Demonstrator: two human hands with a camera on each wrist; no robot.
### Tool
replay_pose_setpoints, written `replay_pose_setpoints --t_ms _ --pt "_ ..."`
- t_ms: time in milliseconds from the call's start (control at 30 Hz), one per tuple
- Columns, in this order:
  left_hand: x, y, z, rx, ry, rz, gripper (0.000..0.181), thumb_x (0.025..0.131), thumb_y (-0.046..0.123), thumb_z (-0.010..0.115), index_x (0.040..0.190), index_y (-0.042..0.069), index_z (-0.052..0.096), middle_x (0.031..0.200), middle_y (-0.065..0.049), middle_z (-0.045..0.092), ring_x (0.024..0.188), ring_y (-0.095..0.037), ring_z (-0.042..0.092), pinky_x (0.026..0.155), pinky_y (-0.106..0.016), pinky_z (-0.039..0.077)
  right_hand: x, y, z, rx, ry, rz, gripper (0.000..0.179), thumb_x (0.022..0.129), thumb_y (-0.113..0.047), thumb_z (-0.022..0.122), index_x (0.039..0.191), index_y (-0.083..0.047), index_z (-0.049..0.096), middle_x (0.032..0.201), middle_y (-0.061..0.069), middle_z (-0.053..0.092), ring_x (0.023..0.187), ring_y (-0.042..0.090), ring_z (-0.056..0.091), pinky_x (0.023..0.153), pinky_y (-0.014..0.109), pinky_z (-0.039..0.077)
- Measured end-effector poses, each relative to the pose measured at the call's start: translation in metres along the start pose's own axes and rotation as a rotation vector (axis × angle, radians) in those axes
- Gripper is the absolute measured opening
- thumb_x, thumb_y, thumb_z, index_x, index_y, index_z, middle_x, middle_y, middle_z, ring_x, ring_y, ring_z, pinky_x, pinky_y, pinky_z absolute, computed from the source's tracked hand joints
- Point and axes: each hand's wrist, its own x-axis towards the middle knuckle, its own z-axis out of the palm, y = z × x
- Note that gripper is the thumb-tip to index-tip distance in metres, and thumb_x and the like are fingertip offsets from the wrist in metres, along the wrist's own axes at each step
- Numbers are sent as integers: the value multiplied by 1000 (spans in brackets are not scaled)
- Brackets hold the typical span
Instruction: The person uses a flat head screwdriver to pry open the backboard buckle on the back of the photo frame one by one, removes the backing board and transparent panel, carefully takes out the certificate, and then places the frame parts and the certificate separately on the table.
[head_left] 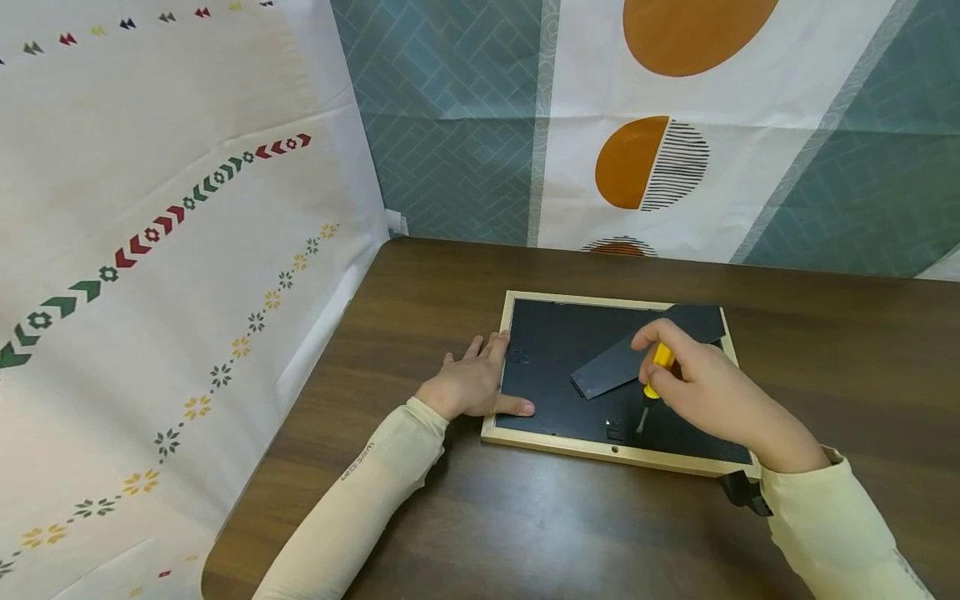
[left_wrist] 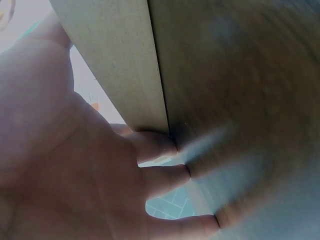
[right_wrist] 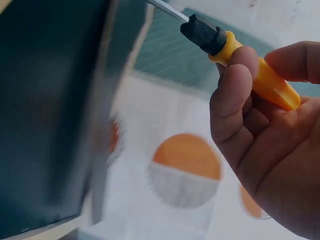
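1. Working over the back of a picture frame (head_left: 555, 443) with a screwdriver (head_left: 651, 390) looks like the step in hand; the driver is probably meant for the small metal fitting (head_left: 615, 429) near the frame's near edge.
2. The frame lies on the bench (head_left: 420, 317), dark backing board (head_left: 551, 333) uppermost, with its support leg (head_left: 611, 368) lying slantwise across the board behind the driver.
3. The right grip (head_left: 708, 392) is clamped on the screwdriver's yellow handle, with thumb and curled fingers closed round it, and the shaft points down towards the board. The tip stands just beside the fitting; whether it touches the board cannot be told, since the right wrist view cuts the tip off.
4. The left grip (head_left: 476, 382) is spread wide and clamped on nothing: the thumb lies over the rim onto the board, while the fingers reach along the outside of the frame's left edge. It seems to steady the frame rather than lift it.
5. The next move would call for a small shift of the tip towards the fitting, with the left grip bracing the frame. Too much force could let the tip skid and scratch the backing.
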Motion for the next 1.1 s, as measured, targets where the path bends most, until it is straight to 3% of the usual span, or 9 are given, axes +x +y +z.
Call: replay_pose_setpoints --t_ms 267,533,800,1100 --pt "0 -2 2 -20 6 3 125 80 79 61 163 13 -6 169 -6 3 154 -29 2 113 -67 14 14 36 -4 194 -85 98 25 97 6 50 121 1 46 88 13 63 56 25 53 53 31 50" --pt "1 -2 2 -14 5 4 125 80 80 60 163 15 -7 169 -6 3 154 -28 1 114 -67 14 34 57 -4 267 -165 148 23 97 3 49 120 2 46 82 10 65 49 24 51 47 30 48" --pt "0 -1 2 -9 2 6 126 80 81 59 163 15 -8 169 -7 3 154 -28 1 114 -67 14 49 75 -1 328 -278 264 29 96 -2 52 123 2 43 81 13 64 48 22 52 48 28 48" --pt "1 -2 0 -4 4 5 126 80 81 60 163 14 -7 169 -7 3 154 -29 1 113 -68 15 55 82 -3 368 -349 273 29 94 -2 54 121 3 42 83 16 64 50 20 50 47 26 45"
